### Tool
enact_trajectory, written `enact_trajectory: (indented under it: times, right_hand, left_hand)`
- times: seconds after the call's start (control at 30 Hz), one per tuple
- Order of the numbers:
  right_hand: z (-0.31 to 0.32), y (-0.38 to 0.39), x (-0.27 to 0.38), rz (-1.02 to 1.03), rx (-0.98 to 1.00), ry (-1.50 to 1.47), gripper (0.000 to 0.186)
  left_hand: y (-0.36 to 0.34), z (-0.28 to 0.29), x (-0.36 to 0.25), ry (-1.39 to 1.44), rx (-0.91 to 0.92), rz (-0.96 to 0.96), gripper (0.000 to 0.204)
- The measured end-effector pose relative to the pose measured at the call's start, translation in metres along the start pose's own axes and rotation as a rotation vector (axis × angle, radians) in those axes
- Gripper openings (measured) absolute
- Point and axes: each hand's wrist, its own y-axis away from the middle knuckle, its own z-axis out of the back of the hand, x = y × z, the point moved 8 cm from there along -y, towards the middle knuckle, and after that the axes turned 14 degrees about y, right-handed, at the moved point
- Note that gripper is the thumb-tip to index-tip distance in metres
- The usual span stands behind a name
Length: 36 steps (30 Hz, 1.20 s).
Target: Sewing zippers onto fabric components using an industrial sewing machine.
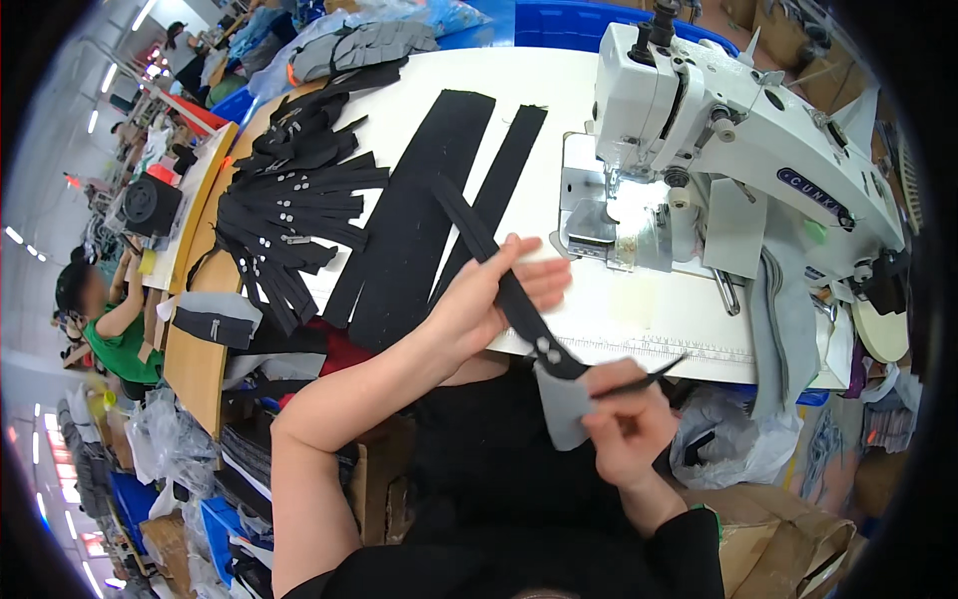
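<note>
A long black zipper [522, 311] with small silvery parts near its lower end runs diagonally in front of me. My left hand [499, 290] holds its middle under the thumb, with the other fingers stretched toward the sewing machine. Lower right, my right hand [631, 417] is closed around the zipper's lower end, and a thin dark tail sticks out past the fingers. A small grey fabric piece [565, 407] hangs beside the right fingertips; whether they grip it, I cannot tell. The zipper's upper end lies over a wide black fabric panel [419, 220] on the white table.
The white sewing machine [738, 130] stands at the right, its lamp lit over the needle plate. Several black zippers [289, 215] with silvery sliders lie fanned at the left. Grey fabric pieces [784, 319] drape over the right front edge. A person [120, 329] in green sits far left.
</note>
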Motion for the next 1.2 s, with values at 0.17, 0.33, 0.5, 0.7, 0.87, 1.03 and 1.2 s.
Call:
enact_trajectory:
  times: [0.17,0.33,0.5,0.7,0.87,1.03,1.2]
  right_hand:
    - [0.005,0.044,-0.006,-0.093,0.142,0.164,0.012]
    - [0.007,0.063,-0.021,-0.193,0.335,0.234,0.011]
    - [0.038,0.047,-0.016,-0.198,0.061,0.683,0.011]
    - [0.054,0.025,-0.014,-0.320,-0.140,0.420,0.009]
    - [0.056,0.023,-0.023,-0.350,-0.110,0.213,0.013]
    - [0.062,0.011,-0.014,-0.351,0.024,0.323,0.016]
    - [0.068,-0.020,0.010,-0.246,0.094,0.593,0.017]
  left_hand:
    - [-0.005,0.013,-0.035,0.193,-0.053,-0.270,0.057]
    - [0.022,-0.026,-0.032,0.229,0.294,-0.193,0.068]
    - [0.045,-0.037,0.017,-0.212,0.340,-0.305,0.028]
    - [0.086,-0.063,0.062,-0.819,0.504,-0.654,0.014]
    - [0.086,-0.055,0.062,-0.827,0.307,-0.796,0.015]
    - [0.070,-0.046,0.080,-0.643,0.333,-0.508,0.012]
    - [0.070,-0.055,0.081,-0.616,0.344,-0.539,0.012]
